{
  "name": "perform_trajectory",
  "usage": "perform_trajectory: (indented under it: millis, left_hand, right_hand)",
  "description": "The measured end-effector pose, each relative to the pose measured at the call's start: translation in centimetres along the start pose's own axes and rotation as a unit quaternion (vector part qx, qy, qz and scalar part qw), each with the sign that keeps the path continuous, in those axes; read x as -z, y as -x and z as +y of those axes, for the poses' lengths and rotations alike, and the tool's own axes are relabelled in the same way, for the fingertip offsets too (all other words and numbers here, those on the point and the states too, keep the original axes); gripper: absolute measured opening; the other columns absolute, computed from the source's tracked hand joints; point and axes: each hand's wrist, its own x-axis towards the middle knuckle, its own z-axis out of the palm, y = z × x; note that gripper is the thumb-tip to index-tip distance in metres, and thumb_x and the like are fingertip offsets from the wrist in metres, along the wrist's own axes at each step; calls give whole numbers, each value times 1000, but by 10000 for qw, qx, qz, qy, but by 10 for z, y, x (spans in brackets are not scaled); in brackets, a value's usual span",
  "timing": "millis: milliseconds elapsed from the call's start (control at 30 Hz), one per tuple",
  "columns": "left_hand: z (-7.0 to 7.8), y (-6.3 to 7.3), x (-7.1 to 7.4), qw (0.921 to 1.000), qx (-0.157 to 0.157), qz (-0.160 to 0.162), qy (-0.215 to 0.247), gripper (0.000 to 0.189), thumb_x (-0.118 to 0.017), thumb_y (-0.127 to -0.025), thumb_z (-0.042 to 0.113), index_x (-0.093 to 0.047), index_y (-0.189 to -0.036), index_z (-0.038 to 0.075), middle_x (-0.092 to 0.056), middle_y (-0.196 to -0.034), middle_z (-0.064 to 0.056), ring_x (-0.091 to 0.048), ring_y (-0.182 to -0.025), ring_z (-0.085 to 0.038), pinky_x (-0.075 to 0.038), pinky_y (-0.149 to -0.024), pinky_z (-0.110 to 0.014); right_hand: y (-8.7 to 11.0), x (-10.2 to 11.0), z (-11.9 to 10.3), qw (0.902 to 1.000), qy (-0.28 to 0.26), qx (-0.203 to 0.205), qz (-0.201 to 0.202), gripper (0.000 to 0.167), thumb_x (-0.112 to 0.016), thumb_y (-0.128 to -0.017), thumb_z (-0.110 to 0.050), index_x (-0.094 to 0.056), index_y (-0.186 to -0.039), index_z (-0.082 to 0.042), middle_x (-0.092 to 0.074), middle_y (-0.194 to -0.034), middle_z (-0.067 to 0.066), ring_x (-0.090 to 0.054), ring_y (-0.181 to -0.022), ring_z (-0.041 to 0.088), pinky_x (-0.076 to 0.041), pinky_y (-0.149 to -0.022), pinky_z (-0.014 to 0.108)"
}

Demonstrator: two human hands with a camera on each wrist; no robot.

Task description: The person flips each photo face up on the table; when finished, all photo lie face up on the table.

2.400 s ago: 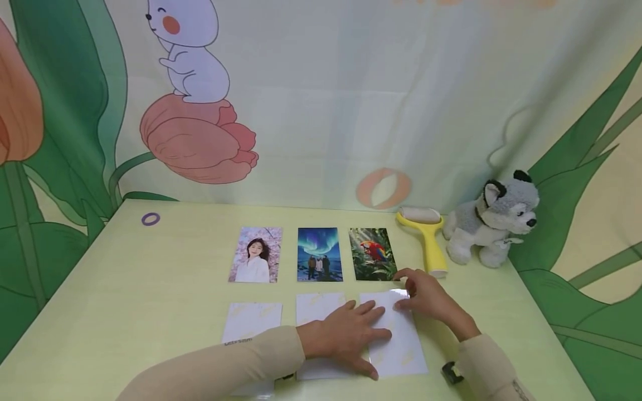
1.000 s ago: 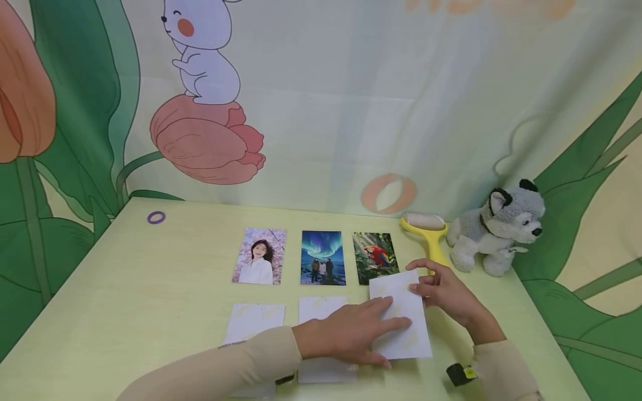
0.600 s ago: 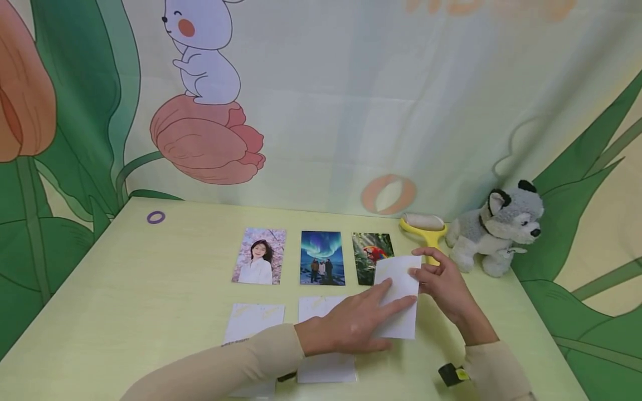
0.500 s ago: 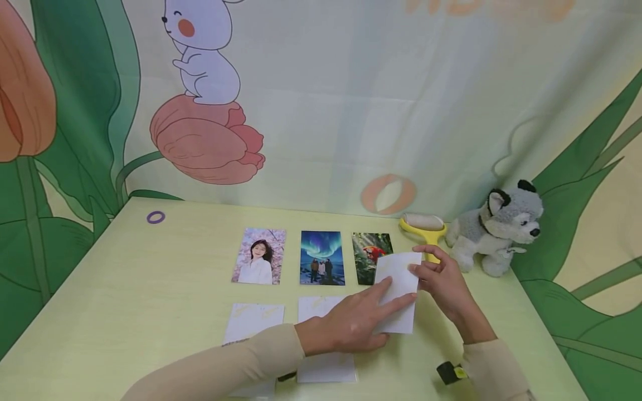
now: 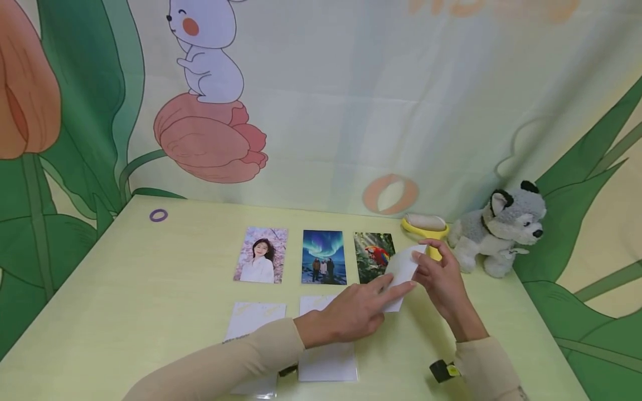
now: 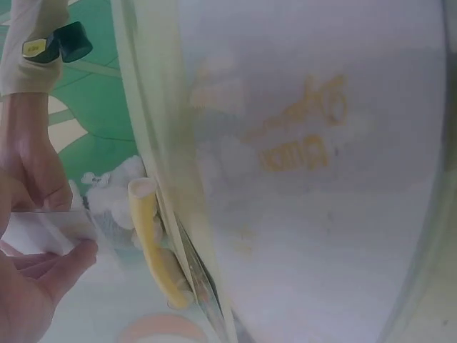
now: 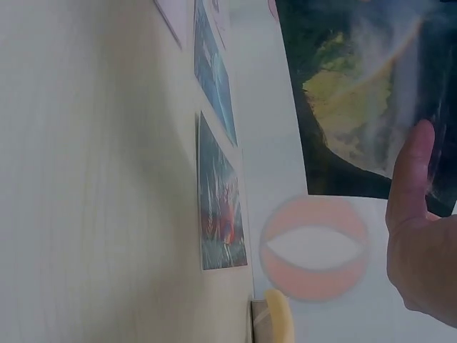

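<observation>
A photo print [image 5: 405,268] is raised off the table between both hands, its white back toward the head camera. In the right wrist view its picture side [image 7: 343,107] shows a dark landscape with yellow foliage and a pale rainbow band. My right hand [image 5: 446,281] pinches its far right corner between thumb and fingers. My left hand [image 5: 351,314] grips the near left part, two fingers spread over the back; the thumb is hidden in the head view. Below my left forearm lie two face-down prints, a left one [image 5: 258,317] and a middle one [image 5: 328,365].
Three face-up photos lie in a row behind: a portrait [image 5: 261,256], an aurora scene [image 5: 324,257] and a parrot [image 5: 371,253]. A yellow-handled lint roller [image 5: 425,224] and a plush husky [image 5: 501,228] stand back right. A purple ring [image 5: 158,215] lies far left.
The right-hand white-backed print has been lifted off the table and tilted up, its picture side turned away from the head view. Both hands have risen with it.
</observation>
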Motion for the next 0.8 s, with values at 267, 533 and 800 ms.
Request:
perform_trajectory:
  millis: [267,533,800]
  left_hand:
    - [-7,-2,4,9945,181,587,844,71,-67,-85,-6,-43,-150,15,-63,-138,-8,-70,-104,-17,-57,-80,-24]
    - [-13,-2,-2,9765,141,1563,1474,51,-64,-90,-4,-59,-138,9,-72,-122,-9,-68,-71,-8,-47,-66,-8]
    - [-18,-3,1,9675,251,1902,1645,45,-64,-89,-4,-63,-133,7,-77,-96,-9,-54,-62,-4,-39,-60,-8]
  right_hand:
    - [-1,-10,6,9990,-223,228,300,17,-56,-102,-18,-43,-112,-17,-69,-73,-4,-68,-64,8,-57,-64,23]
    - [-4,-35,24,9944,-160,543,892,18,-53,-103,-30,-44,-113,-18,-60,-68,-6,-59,-63,7,-53,-59,24]
    - [-7,-44,27,9918,-4,570,1147,16,-52,-104,-32,-46,-113,-20,-48,-64,-5,-47,-57,9,-42,-54,24]
